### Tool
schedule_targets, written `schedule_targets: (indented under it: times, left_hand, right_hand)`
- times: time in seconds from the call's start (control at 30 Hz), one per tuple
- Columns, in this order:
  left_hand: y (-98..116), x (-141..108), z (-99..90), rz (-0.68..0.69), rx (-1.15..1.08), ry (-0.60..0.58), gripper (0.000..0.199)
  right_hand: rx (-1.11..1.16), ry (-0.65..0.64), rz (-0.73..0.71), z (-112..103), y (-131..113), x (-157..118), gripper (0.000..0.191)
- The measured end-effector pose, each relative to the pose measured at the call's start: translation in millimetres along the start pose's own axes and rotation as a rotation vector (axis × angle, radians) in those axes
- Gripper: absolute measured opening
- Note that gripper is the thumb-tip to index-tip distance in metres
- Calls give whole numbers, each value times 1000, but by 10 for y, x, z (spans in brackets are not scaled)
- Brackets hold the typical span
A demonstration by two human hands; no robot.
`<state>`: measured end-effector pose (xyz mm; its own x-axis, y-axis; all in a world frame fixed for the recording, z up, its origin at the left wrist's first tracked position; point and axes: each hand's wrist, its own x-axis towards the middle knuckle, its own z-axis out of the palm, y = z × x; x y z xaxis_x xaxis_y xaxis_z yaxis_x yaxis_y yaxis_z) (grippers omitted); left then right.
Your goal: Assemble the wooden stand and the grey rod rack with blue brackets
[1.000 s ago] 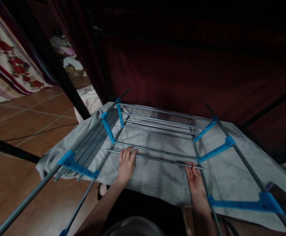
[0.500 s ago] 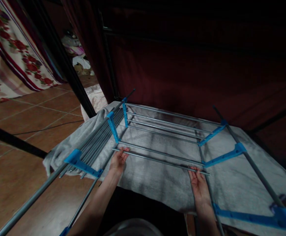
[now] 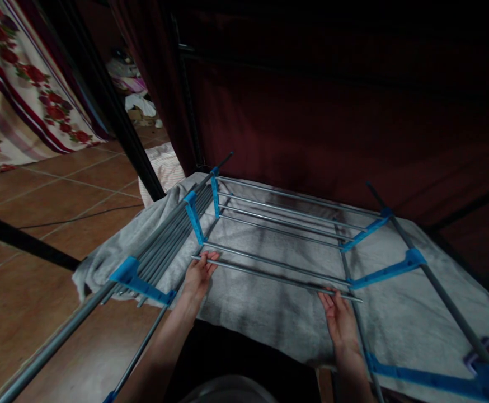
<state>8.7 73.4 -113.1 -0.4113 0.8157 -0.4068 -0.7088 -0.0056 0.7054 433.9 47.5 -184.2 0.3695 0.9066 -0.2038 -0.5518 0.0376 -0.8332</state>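
A thin grey metal rod (image 3: 265,274) lies crosswise between my two hands. My left hand (image 3: 200,271) grips it near its left end, and my right hand (image 3: 337,310) has its fingers on it near the right end. Just beyond it, a similar crossbar (image 3: 269,259) joins blue plastic brackets, one on the left (image 3: 194,217) and one on the right (image 3: 385,271). Several more bars (image 3: 286,215) span the far part of the frame. Long grey tubes run along the left (image 3: 76,322) and right (image 3: 448,305) sides.
A bundle of loose grey rods (image 3: 171,240) lies at the left on a grey blanket (image 3: 248,313). Nearer blue brackets (image 3: 133,277) hold the side tubes. Black poles (image 3: 114,112) and a dark red curtain (image 3: 311,129) stand behind. Tiled floor (image 3: 22,246) shows at the left.
My hands and the rod between them have shifted very slightly, with the rod's right end a little lower and farther right. Both hands keep their hold.
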Motion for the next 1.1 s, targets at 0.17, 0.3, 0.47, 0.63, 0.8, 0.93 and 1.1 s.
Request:
schedule_targets:
  times: [0.17,0.3,0.47,0.63,0.8,0.93,1.1]
  left_hand:
    - [-52,-61,-12,2,119,-31,5]
    - [-149,-123,13,-29,344,-54,23]
    - [-266,-262,20,229,904,-122,52]
    - [-223,-427,41,1042,1430,-230,31]
    - [-163,-396,57,1337,1720,-292,35]
    - [-205,-161,-39,1320,1752,-618,41]
    - [-326,42,-172,1126,1711,-852,43]
  right_hand:
    - [77,-30,24,15,-65,-18,17]
    - [125,-39,35,7,-81,-19,16]
    - [177,-15,33,-14,-45,22,18]
    - [214,31,45,31,-44,24,25]
    - [242,24,44,146,-106,-48,24]
    - [262,-23,29,205,-138,-59,22]
    - [282,-89,11,226,-157,-69,20]
